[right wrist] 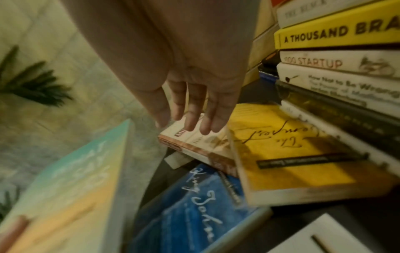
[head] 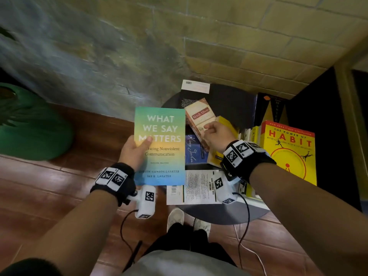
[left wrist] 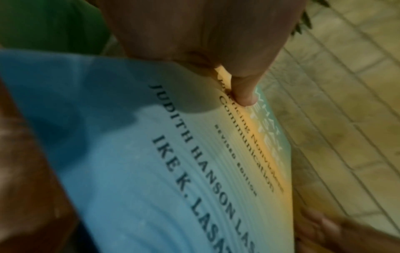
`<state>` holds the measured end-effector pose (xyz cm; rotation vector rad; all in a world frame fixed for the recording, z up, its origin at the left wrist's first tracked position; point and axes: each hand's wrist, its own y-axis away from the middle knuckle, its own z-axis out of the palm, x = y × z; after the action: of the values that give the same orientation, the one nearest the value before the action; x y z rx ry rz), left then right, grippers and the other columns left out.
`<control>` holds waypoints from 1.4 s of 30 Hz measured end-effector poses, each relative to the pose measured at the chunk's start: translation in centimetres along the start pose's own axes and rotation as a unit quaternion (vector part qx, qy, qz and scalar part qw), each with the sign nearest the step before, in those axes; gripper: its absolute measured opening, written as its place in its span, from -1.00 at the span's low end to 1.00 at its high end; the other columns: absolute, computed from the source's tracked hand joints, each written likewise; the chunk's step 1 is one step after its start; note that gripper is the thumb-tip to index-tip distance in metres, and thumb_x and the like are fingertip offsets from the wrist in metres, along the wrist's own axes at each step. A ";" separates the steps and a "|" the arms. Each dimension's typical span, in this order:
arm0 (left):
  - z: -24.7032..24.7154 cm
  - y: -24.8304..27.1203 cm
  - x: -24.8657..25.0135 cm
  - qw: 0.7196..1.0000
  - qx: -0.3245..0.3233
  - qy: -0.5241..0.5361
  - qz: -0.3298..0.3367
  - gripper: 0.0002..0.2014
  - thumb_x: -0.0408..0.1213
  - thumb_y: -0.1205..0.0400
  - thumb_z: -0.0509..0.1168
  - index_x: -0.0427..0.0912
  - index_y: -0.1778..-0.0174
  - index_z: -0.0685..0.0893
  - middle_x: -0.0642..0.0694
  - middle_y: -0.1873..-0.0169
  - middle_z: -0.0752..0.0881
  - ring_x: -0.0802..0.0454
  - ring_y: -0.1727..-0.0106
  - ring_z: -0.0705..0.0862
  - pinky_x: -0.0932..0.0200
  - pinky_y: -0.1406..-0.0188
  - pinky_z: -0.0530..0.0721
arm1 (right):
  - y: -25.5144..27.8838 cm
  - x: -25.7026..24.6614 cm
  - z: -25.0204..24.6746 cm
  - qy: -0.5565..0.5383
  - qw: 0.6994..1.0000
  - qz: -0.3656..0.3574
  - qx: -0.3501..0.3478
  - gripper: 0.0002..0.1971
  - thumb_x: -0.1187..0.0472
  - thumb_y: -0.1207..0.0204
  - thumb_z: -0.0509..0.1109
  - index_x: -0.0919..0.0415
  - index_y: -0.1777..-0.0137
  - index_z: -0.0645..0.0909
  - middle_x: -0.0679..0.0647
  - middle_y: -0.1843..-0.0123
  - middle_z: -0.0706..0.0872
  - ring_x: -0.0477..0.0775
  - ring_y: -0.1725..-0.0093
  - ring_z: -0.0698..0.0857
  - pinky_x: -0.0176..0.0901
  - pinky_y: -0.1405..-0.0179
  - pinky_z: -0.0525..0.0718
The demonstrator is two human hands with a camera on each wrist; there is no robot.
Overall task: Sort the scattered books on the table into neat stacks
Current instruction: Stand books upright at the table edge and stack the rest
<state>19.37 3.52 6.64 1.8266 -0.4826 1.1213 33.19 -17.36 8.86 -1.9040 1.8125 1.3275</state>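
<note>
Green and blue, the paperback book "What We Say Matters" (head: 160,145) is up in my left hand (head: 133,151), off the round dark table (head: 223,213), thumb (left wrist: 243,89) pinching the cover. To its right my right hand (head: 217,136) hangs over the tan Mitch Albom book (head: 199,118), fingers (right wrist: 192,109) straight and close together. I cannot tell if they touch it. Next comes a tall book stack (right wrist: 337,68).
</note>
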 end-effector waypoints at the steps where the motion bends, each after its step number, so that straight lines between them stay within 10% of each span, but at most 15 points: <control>1: -0.4 -0.2 -0.3 1.000 0.016 -0.008 -0.010 -0.73 -0.06 -0.66 0.35 -0.13 -0.16 0.60 -0.07 -0.03 0.78 -0.09 -0.07 0.75 -0.08 -0.11 0.66 | -0.5 0.4 0.2 0.047 0.999 0.004 -0.008 -0.71 0.27 -0.53 0.36 0.20 -0.25 0.60 0.09 -0.07 0.65 0.19 -0.16 0.67 -0.19 -0.06 0.60; 5: -1.7 -0.6 -1.8 0.998 0.057 -0.008 -0.032 -0.68 -0.06 -0.66 0.36 -0.18 -0.21 0.60 -0.11 -0.04 0.77 -0.16 -0.08 0.73 -0.04 -0.09 0.62 | -0.9 0.3 1.6 0.301 0.952 -0.056 -0.015 -0.56 0.13 -0.46 0.48 0.11 -0.35 0.56 0.15 -0.36 0.50 0.25 -0.38 0.43 0.01 -0.44 0.40; 9: -2.4 -1.0 -3.0 0.995 0.067 0.036 -0.070 -0.64 0.03 -0.54 0.45 -0.10 -0.12 0.62 -0.11 0.03 0.81 -0.20 0.00 0.78 -0.21 -0.04 0.74 | -0.9 -0.5 4.3 0.347 0.916 -0.177 -0.100 -0.57 0.20 -0.51 0.42 0.15 -0.38 0.52 0.17 -0.39 0.48 0.20 -0.38 0.41 -0.03 -0.38 0.40; 14: -2.5 -1.3 -3.3 0.995 0.079 0.007 -0.062 -0.74 -0.05 -0.65 0.38 -0.14 -0.11 0.60 -0.02 0.07 0.76 -0.12 0.02 0.75 -0.07 -0.03 0.69 | -2.2 0.5 7.5 0.485 0.840 -0.175 -0.172 -0.05 -0.06 -0.33 0.56 0.17 -0.62 0.14 0.22 -0.65 0.16 0.29 -0.55 0.27 0.07 -0.56 0.26; 27: -4.4 -1.6 -3.6 0.993 0.094 0.010 -0.071 -0.79 0.04 -0.58 0.41 0.02 0.01 0.63 -0.10 0.00 0.81 -0.18 -0.02 0.79 -0.23 -0.13 0.72 | -5.1 -0.6 6.5 0.526 0.805 -0.145 -0.232 0.28 -0.31 -0.02 0.65 0.06 -0.66 0.01 0.25 -0.55 0.32 0.36 -0.53 0.33 0.26 -0.49 0.30; 36: -4.7 -1.3 -3.1 0.991 0.103 0.019 -0.078 -0.71 0.01 -0.63 0.37 -0.08 -0.17 0.61 -0.10 0.00 0.80 -0.18 -0.06 0.77 -0.22 -0.18 0.70 | -6.8 -2.2 3.2 0.192 0.968 -0.093 -0.129 -0.27 0.03 -0.31 0.62 0.10 -0.41 0.33 0.07 -0.28 0.59 0.12 -0.23 0.61 0.15 -0.29 0.53; 42: -3.5 -2.7 -3.7 0.991 0.087 -0.005 -0.104 -0.66 0.07 -0.62 0.34 -0.07 -0.16 0.60 -0.11 -0.04 0.80 -0.18 0.00 0.79 -0.27 -0.16 0.72 | -6.5 -3.8 -0.1 -0.035 0.994 -0.090 0.054 -0.45 0.18 -0.45 0.53 0.30 -0.35 0.38 -0.03 -0.03 0.55 0.03 -0.08 0.57 -0.25 -0.02 0.48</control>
<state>17.70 7.40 2.75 1.9836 -0.1976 1.0378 39.53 -13.26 8.84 -1.8873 1.6039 1.1957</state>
